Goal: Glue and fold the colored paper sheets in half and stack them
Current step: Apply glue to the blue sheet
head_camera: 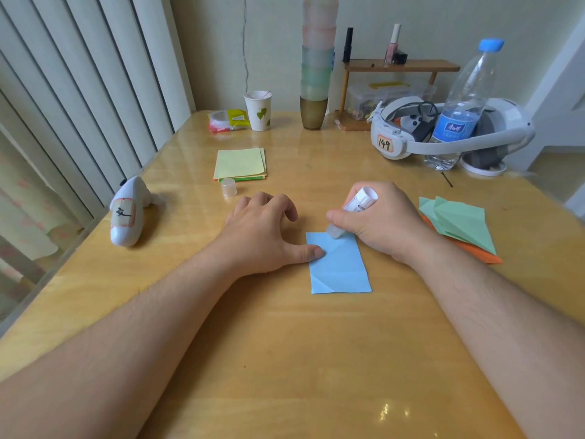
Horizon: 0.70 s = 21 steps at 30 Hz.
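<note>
A light blue paper sheet (339, 266) lies flat on the wooden table (285, 343), creased and folded to a narrow rectangle. My right hand (383, 220) grips a white glue stick (354, 210), its tip touching the sheet's top edge. My left hand (266, 231) rests on the table with its fingers curled, and its thumb presses the sheet's left edge. A stack of unfolded yellow, orange and green sheets (240, 163) lies farther back. Folded green and orange sheets (459, 226) lie stacked to the right. The clear glue cap (228, 187) stands near the yellow stack.
A white controller (128, 213) lies at the left edge. At the back stand a paper cup (258, 110), stacked plastic cups (315, 90), a small wooden shelf (402, 66), a headset (443, 131) and a water bottle (462, 103). Curtains hang on the left.
</note>
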Tool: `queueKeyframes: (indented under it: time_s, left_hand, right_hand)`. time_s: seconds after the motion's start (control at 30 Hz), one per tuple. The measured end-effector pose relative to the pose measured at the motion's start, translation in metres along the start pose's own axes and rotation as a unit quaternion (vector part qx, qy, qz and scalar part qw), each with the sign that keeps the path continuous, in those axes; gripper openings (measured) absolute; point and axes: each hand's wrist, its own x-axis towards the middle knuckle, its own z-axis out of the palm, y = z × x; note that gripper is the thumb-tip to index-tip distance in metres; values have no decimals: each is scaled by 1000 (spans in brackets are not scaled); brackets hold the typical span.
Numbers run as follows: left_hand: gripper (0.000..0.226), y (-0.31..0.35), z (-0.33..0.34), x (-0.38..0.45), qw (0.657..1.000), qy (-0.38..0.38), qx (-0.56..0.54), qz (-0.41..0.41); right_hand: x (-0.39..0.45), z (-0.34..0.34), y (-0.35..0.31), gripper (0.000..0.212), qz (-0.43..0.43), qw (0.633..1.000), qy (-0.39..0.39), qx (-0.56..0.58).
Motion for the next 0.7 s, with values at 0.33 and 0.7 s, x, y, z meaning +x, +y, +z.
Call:
queueKeyframes:
  time_s: [0.33, 0.7]
  left_hand:
    - [70, 1, -1, 0, 1000, -11, 1, -2]
    - [71, 1, -1, 1, 1000, -10, 2, -4]
  right_hand:
    - [2, -8, 5, 26, 27, 999, 15, -43]
    - [2, 2, -6, 30, -8, 971, -70, 230]
